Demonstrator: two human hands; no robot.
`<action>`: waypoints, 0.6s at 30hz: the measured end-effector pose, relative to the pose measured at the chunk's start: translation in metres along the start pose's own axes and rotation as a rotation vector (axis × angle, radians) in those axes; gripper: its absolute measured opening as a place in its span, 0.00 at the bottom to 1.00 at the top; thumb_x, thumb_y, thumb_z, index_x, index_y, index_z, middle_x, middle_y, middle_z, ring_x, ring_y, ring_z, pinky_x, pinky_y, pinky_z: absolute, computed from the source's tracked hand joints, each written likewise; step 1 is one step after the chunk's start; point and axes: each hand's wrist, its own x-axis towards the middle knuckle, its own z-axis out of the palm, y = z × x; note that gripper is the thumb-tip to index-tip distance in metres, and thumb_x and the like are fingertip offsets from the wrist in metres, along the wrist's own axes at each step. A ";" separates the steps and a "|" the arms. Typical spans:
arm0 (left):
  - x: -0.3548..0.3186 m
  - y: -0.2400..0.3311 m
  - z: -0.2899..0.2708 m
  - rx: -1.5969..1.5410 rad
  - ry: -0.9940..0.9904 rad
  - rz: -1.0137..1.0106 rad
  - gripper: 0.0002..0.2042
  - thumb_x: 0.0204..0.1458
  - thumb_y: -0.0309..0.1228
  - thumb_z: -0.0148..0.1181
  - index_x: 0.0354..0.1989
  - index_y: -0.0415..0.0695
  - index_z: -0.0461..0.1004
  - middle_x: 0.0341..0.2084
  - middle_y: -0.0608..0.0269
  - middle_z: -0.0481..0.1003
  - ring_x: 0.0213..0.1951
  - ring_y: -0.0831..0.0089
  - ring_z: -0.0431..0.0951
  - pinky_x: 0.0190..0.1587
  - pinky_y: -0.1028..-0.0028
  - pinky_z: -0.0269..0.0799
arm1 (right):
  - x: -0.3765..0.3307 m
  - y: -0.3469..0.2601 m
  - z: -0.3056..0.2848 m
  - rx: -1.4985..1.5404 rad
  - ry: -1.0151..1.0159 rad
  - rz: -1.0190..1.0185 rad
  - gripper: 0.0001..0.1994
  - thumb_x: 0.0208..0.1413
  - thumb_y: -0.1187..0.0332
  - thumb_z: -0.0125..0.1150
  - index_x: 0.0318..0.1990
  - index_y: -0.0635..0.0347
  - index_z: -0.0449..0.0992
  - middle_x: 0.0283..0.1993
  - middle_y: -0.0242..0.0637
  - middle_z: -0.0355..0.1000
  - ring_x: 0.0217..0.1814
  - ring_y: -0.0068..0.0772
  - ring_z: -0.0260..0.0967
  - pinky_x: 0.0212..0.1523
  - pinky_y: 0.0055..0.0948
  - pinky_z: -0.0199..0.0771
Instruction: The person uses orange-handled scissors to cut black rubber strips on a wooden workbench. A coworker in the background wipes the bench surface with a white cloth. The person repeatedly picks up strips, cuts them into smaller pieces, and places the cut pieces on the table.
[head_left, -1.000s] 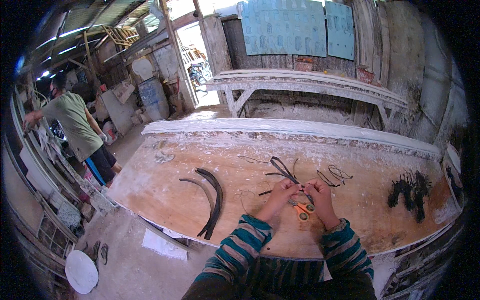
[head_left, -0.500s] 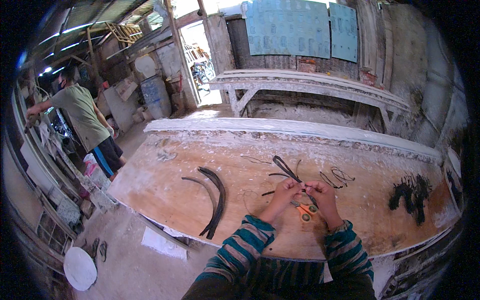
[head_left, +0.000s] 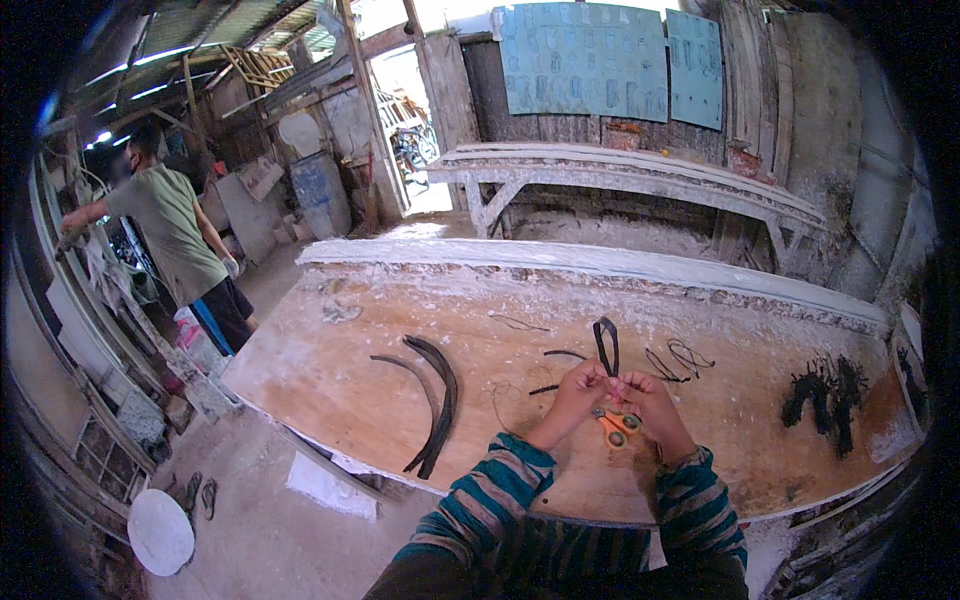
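Observation:
Over the wooden table (head_left: 380, 320), my left hand (head_left: 576, 396) and my right hand (head_left: 645, 402) meet, fingertips pinched together. Both grip a thin black strip (head_left: 606, 345), bent into a narrow upright loop that rises above my fingers. The strip's ends are hidden by my hands. Just below them, scissors (head_left: 616, 428) with orange handles lie on the wood, partly covered by my right hand. Short dark strip pieces (head_left: 566, 353) rest beside my left hand. Past my right hand lies a thin dark cord (head_left: 690, 357) in loose loops.
Long curved black strips (head_left: 440, 400) lie on the table's left. A tangled bundle of short black pieces (head_left: 825, 395) sits at the right. A whitened bench (head_left: 640, 175) stands beyond. At the far left a person (head_left: 175, 230) stands with one arm outstretched.
The black strip's loop has swung from leaning left to nearly upright, and my hands have drawn closer together. The view has shifted slightly.

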 end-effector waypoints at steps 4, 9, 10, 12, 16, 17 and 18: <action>0.000 0.000 -0.003 0.009 -0.019 0.007 0.04 0.50 0.25 0.56 0.29 0.41 0.67 0.25 0.67 0.73 0.25 0.83 0.70 0.28 0.83 0.66 | 0.002 0.004 -0.004 0.115 -0.024 0.067 0.08 0.55 0.66 0.52 0.35 0.61 0.72 0.33 0.34 0.72 0.32 0.20 0.67 0.33 0.20 0.69; 0.002 0.002 -0.006 0.009 -0.022 0.025 0.03 0.49 0.23 0.56 0.28 0.41 0.68 0.25 0.68 0.73 0.25 0.83 0.70 0.28 0.84 0.66 | -0.002 0.000 0.002 0.262 0.053 0.051 0.06 0.55 0.69 0.51 0.34 0.61 0.71 0.33 0.35 0.71 0.30 0.22 0.67 0.32 0.22 0.71; 0.002 0.001 -0.006 0.000 -0.017 0.033 0.03 0.49 0.22 0.56 0.28 0.41 0.68 0.25 0.68 0.73 0.25 0.83 0.70 0.29 0.84 0.66 | -0.002 -0.001 0.004 0.300 0.066 0.046 0.05 0.55 0.70 0.51 0.33 0.62 0.71 0.33 0.35 0.71 0.30 0.22 0.67 0.32 0.23 0.71; 0.001 0.006 -0.003 0.050 -0.032 0.003 0.03 0.48 0.21 0.56 0.29 0.41 0.68 0.26 0.68 0.73 0.26 0.83 0.70 0.29 0.84 0.66 | -0.002 -0.001 0.002 0.378 0.090 0.037 0.04 0.55 0.72 0.51 0.32 0.62 0.70 0.32 0.35 0.70 0.29 0.22 0.66 0.32 0.22 0.71; 0.002 0.004 -0.001 0.002 -0.044 -0.065 0.04 0.48 0.20 0.56 0.31 0.42 0.69 0.27 0.68 0.73 0.27 0.84 0.71 0.29 0.85 0.67 | 0.000 0.003 -0.002 0.370 0.135 0.012 0.02 0.54 0.74 0.52 0.31 0.62 0.69 0.29 0.34 0.69 0.29 0.22 0.66 0.32 0.23 0.72; 0.002 0.004 -0.002 0.013 -0.046 -0.066 0.05 0.48 0.20 0.56 0.31 0.42 0.68 0.26 0.68 0.73 0.27 0.84 0.71 0.30 0.85 0.67 | 0.001 0.004 -0.002 0.346 0.129 0.007 0.02 0.54 0.74 0.52 0.31 0.62 0.69 0.29 0.34 0.69 0.29 0.22 0.66 0.33 0.22 0.72; 0.002 0.005 -0.004 0.023 -0.049 -0.067 0.05 0.48 0.20 0.56 0.32 0.41 0.68 0.26 0.68 0.73 0.28 0.84 0.71 0.30 0.85 0.68 | 0.002 0.005 -0.002 0.321 0.122 0.003 0.03 0.54 0.73 0.53 0.31 0.63 0.69 0.29 0.33 0.69 0.29 0.22 0.66 0.33 0.22 0.73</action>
